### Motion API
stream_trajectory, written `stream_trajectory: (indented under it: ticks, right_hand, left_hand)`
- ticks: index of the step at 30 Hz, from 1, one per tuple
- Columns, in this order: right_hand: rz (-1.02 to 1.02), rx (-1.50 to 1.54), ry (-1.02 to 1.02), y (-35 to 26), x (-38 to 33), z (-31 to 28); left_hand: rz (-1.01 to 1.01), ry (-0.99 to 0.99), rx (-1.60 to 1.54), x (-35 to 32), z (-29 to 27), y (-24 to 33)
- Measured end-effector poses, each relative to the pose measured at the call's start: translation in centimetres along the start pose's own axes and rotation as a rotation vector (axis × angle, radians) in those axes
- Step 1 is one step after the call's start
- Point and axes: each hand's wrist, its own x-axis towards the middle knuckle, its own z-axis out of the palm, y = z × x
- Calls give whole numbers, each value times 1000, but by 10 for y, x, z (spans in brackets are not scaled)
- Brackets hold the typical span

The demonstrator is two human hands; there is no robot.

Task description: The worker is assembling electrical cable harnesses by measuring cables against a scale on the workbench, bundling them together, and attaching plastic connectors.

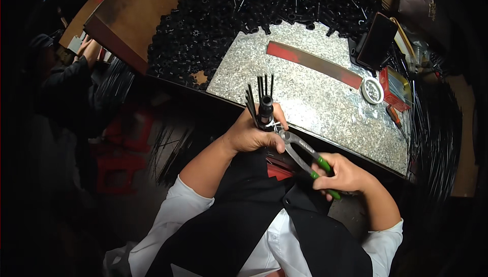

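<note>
Near the front edge of the table, my left hand (244,135) is closed around a black plastic tubular hub (265,108). Several thin black rods (250,101) stand up from the same grip, beside the hub. A bit of thin silvery wire (275,124) shows at the hub's base, by my left thumb. My right hand (345,172) grips end-cutting pincers (302,151) by their green handles. The handles are spread somewhat, and the pincers' head touches or nearly touches the wire; the exact contact is too small to tell.
A large heap of black plastic parts (213,27) covers the speckled tabletop's (239,73) far side. A worn red strip (312,66), white bowl (372,91), red box (395,90), phone (377,38) and screwdriver (393,115) lie rightward. Another person (66,91) works at far left, near red stools (119,172).
</note>
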Motion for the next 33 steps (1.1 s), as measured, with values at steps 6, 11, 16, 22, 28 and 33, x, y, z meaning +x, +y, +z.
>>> stream_trajectory:
  ticks: [6,11,16,22,28,33]
  right_hand:
    - [-422,-1107,810,10,4,0]
    - [25,-112,-47,-6,-13,-19]
    - [-303,-564,379,-8,-15,-22]
    - [-114,-689,431,-9,0,-11]
    - [-216,-654,507,6,3,-11]
    - [-276,-983,717,1,-10,-17]
  left_hand:
    - [-73,108,12,4,5,-9]
    - [225,-46,150,13,-3,-24]
    - [175,16,125,16,6,-25]
    - [22,150,60,11,16,-17]
    - [-34,162,-32,11,9,-21]
    - [-108,81,-168,18,12,-5]
